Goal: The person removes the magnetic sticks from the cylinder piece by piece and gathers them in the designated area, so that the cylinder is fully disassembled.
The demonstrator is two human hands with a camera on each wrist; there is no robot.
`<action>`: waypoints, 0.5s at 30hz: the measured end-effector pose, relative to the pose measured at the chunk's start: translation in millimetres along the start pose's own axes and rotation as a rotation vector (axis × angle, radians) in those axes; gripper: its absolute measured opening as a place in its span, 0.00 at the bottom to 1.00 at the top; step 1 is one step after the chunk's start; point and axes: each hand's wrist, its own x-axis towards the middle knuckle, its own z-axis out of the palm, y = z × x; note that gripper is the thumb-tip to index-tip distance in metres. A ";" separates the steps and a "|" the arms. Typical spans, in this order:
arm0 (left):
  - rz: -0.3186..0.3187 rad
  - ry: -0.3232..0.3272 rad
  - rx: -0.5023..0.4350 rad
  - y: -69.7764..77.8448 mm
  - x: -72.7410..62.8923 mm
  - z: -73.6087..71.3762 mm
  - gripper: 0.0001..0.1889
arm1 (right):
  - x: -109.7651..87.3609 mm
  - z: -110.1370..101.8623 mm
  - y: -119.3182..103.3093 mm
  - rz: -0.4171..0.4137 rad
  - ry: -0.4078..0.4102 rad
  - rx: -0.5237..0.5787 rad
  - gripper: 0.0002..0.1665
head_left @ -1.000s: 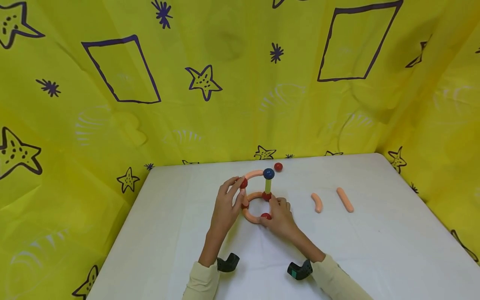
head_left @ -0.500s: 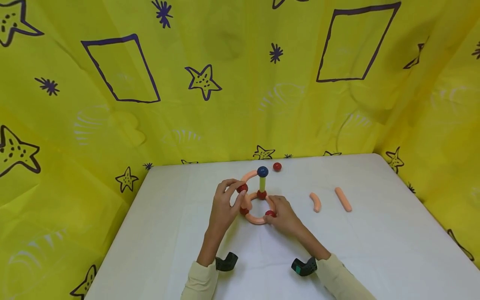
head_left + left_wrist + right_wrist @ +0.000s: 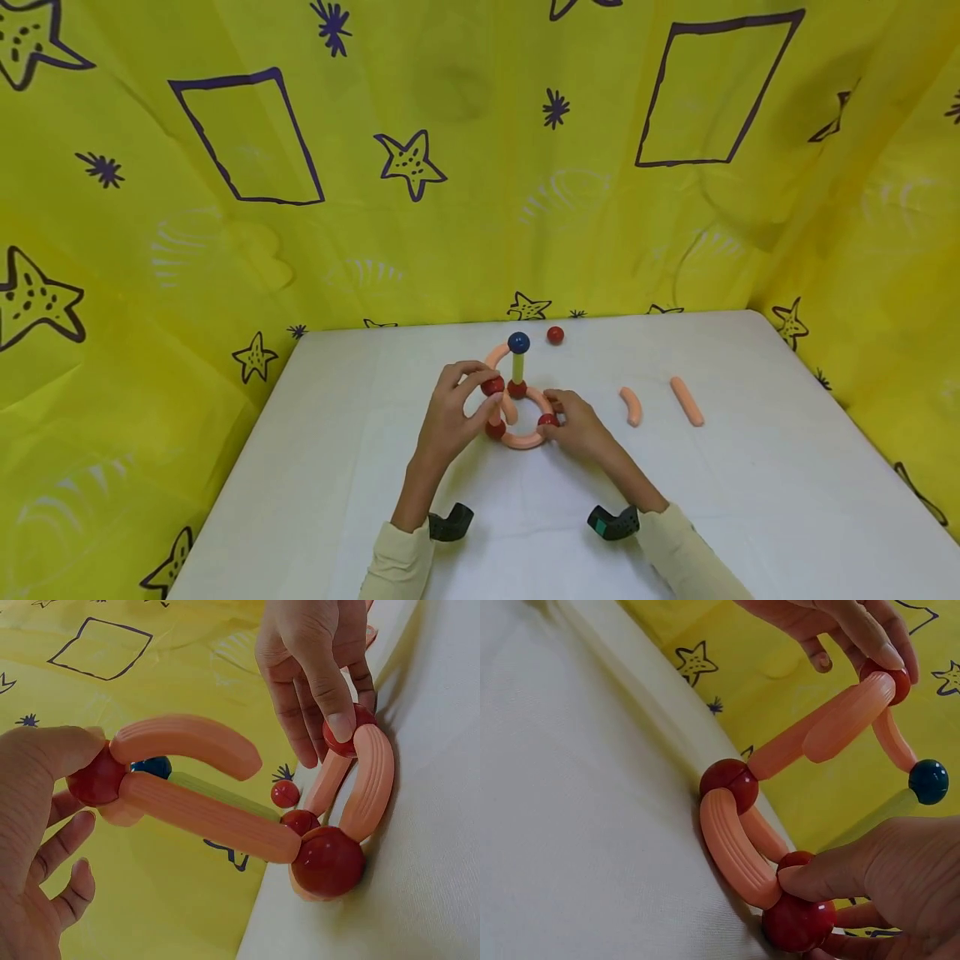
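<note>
A toy frame of peach rods and balls stands on the table. My left hand pinches its upper red ball between thumb and fingers. Under that ball, a straight peach rod slants down to a red ball in the base ring. One curved rod sticks out from the upper ball with a free end; another reaches the blue ball atop a yellow-green rod. With thumb and fingers, my right hand grips a base red ball on the ring's right side.
Behind the frame lies a loose red ball. To the right are a short curved peach rod and a straight peach rod. A yellow patterned curtain borders the white table.
The frame has turned counterclockwise seen from above: the blue ball went left, the upper red ball nearer me. My right hand has shifted right with its base ball; the left followed its ball.
</note>
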 end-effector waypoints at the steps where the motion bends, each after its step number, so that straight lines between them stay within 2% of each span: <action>1: 0.013 -0.004 -0.003 -0.3 0.0 -0.1 0.14 | 0.7 -0.5 1.1 -0.001 -0.005 0.001 0.35; 5: 0.052 -0.026 -0.014 -1.5 -0.8 0.2 0.15 | 3.6 -3.4 3.3 -0.001 -0.017 0.001 0.32; 9: 0.064 -0.046 -0.032 -2.1 -1.3 0.2 0.15 | 6.9 -7.5 4.7 0.002 -0.031 0.015 0.33; 15: 0.089 -0.077 -0.100 -2.0 0.0 -0.3 0.15 | 12.5 -14.7 7.7 0.001 -0.067 0.001 0.34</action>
